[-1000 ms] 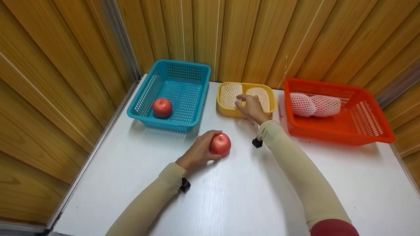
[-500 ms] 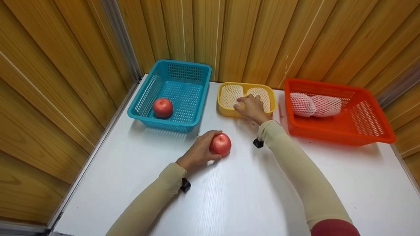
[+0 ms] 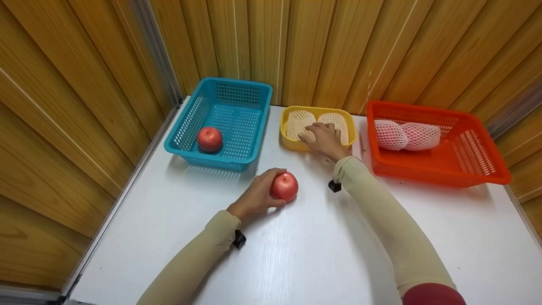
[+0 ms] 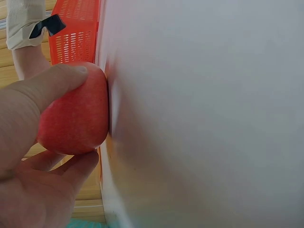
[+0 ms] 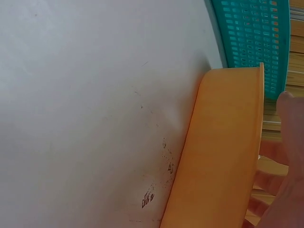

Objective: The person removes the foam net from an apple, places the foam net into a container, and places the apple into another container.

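On the white tabletop, a red apple is held by my left hand, its thumb and fingers curled round the fruit. The left wrist view shows the apple close up against the table. Farther back, my right hand reaches over the front rim of a small yellow basket. Its fingertips touch the left white foam net; a second foam net lies beside it. In the right wrist view, the thumb and fingers of the right hand are apart above the rim, with little of the nets visible.
A blue basket at the back left contains one apple. At the back right, a red basket contains two net-wrapped apples. Wood-patterned walls rise behind and to the left of the table.
In the yellow basket, the left foam net has shifted slightly toward the right and the front. My right thumb has moved a little left. My left hand and its apple have stayed still.
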`<state>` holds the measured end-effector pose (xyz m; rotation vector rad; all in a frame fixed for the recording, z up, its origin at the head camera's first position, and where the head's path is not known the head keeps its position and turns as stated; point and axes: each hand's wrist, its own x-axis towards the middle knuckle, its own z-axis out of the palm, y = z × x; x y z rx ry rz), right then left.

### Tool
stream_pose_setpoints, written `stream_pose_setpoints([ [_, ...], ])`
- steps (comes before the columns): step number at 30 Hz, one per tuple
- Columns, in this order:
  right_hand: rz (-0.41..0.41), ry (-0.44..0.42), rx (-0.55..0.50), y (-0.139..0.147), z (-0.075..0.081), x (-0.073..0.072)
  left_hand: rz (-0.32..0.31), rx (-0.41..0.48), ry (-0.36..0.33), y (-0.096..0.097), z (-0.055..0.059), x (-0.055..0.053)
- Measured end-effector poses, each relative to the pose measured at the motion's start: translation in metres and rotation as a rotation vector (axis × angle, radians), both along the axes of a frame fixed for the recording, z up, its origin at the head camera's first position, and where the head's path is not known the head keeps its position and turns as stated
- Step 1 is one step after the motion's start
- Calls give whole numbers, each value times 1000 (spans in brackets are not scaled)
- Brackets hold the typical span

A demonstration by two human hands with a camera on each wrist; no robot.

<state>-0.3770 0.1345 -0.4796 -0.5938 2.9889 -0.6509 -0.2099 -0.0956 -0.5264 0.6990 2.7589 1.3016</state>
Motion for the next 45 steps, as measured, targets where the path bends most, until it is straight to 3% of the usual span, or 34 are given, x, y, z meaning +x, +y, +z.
stream_pose_setpoints([
  [9,1,15,-72,6,-4,1,15,-26,-69,4,6,-1],
  [17,21,44,-86,10,-10,4,26,-103,-46,7,16,0],
  [25,36,120,-80,16,-9,7,15,-129,-40,12,23,-6],
  [31,59,166,-21,20,-10,11,4,-142,-18,12,24,-9],
  [37,72,137,65,25,-10,16,-23,-139,-24,14,27,-11],
  [40,82,127,108,26,-10,17,-25,-135,-32,14,33,-12],
  [45,89,126,128,31,-11,21,-32,-86,31,11,49,-12],
])
